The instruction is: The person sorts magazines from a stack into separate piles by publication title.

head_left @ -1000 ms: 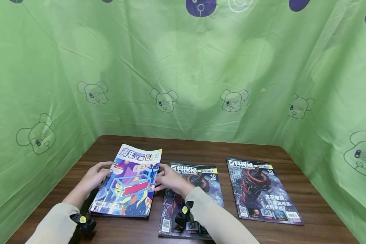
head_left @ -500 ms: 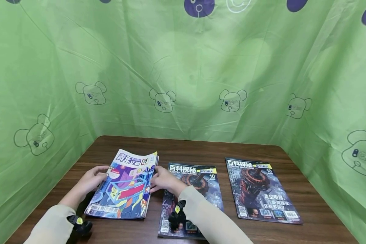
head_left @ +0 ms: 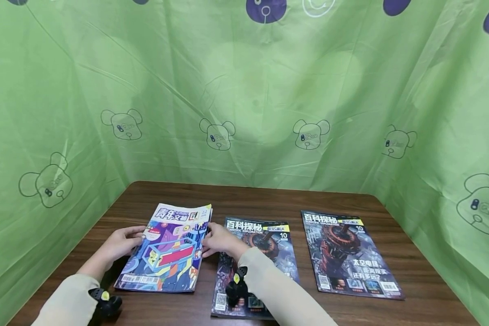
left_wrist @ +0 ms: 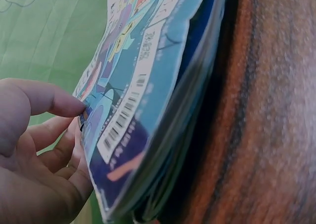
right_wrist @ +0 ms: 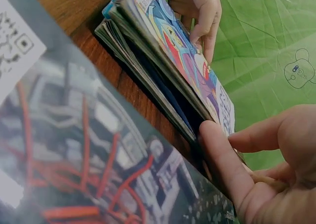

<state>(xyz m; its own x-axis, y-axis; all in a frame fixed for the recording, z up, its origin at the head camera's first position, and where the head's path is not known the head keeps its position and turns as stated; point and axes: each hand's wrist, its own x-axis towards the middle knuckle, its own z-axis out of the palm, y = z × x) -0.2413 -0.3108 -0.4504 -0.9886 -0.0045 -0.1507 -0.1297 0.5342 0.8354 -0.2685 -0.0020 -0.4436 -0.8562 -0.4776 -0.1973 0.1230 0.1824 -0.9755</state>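
Observation:
A colourful purple-and-blue magazine (head_left: 167, 249) lies at the left of the table in the head view. It tops a small stack. In the right wrist view a dark gap parts this upper magazine (right_wrist: 190, 61) from the page edges of a lower magazine (right_wrist: 143, 80). My left hand (head_left: 120, 244) pinches the stack's left edge, its finger (left_wrist: 59, 100) at the cover's border and other fingers lower down, partly hidden. My right hand (head_left: 222, 240) holds the opposite edge, thumb and fingers by the page sides. How deep the fingers reach under is hidden.
A dark magazine (head_left: 265, 249) with a red machine on its cover lies just right of the stack, under my right forearm. Another copy (head_left: 350, 258) lies farther right. A green printed curtain (head_left: 261, 149) stands behind the brown wooden table (head_left: 265, 199).
The colourful magazine has shifted slightly left and its far edge has come down, both hands staying on its sides. The dark magazines have stayed in place.

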